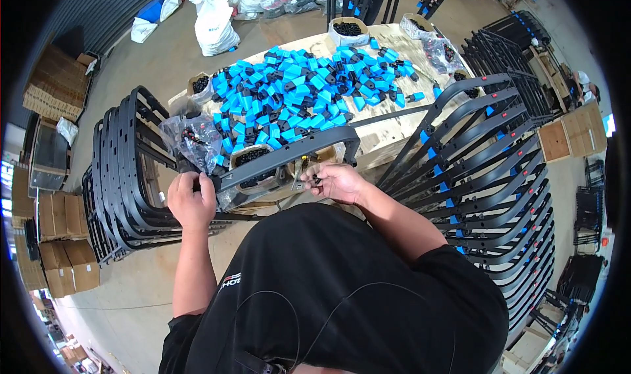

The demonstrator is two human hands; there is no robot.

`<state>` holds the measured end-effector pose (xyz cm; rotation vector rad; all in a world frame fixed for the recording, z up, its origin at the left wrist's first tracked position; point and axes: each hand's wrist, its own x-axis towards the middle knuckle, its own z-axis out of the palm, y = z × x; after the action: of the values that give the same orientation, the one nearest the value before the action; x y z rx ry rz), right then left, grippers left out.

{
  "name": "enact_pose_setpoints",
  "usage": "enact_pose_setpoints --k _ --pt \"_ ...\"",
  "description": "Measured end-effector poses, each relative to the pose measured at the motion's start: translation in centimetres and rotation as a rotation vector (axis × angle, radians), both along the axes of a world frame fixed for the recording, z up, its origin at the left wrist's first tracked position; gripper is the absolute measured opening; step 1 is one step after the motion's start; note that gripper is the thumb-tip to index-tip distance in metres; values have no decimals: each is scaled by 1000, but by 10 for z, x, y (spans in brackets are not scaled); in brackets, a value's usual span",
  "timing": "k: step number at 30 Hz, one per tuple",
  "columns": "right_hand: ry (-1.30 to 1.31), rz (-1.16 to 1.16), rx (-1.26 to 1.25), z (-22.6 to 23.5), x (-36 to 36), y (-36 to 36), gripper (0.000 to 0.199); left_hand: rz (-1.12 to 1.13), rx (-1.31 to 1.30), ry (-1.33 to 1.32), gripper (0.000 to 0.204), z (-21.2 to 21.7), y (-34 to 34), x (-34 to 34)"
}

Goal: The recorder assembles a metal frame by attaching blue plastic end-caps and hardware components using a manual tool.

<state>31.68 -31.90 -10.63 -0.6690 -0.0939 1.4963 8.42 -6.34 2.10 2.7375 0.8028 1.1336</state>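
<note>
My left hand [192,202] is closed round the near left end of a black metal tube frame [282,156], which slants up to the right in front of me and bends down at its far end. My right hand [336,182] is below that frame's right part, fingers curled in a pinch around something small and dark that I cannot make out. Just beyond its fingertips shows a thin tool with a yellow part [303,160], partly hidden. Under the frame stands a container of small black parts [253,157].
Blue-and-black plastic pieces [296,88] lie heaped on a wooden tabletop [381,132]. Rows of black frames stand at left [118,170] and right [506,210]. A clear plastic bag [197,140] lies by the table's left edge. White sacks [215,25] sit beyond, cartons [66,262] at left.
</note>
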Motion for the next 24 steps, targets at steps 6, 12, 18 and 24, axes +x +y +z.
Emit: enact_pose_setpoints --k 6,12,18,24 --pt "-52 -7 26 0 -5 2 22 -8 -5 11 12 0 1 -3" --pt "8 7 -38 -11 -1 1 15 7 16 11 11 0 1 -3" --pt "114 -122 -189 -25 -1 -7 10 -117 24 -178 13 8 -11 -7" --pt "122 -173 -211 -24 8 -27 14 -436 -144 -70 18 -16 -65 -30"
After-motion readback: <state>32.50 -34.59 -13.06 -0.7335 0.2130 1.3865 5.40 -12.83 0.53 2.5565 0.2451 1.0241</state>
